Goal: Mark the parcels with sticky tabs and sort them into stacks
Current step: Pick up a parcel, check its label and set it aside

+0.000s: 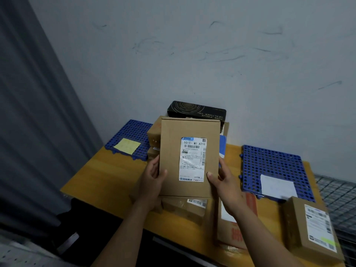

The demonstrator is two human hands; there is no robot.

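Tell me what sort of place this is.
Probably a small parcel-sorting corner in a back room: cardboard parcels with shipping labels crowd a wooden table; two blue perforated mats carry paper sheets, like sorting spots; the wall is bare and scuffed.

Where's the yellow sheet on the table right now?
In the head view, the yellow sheet lies on the left blue grid mat at the table's far left corner, just left of the stacked cardboard boxes behind the held parcel.
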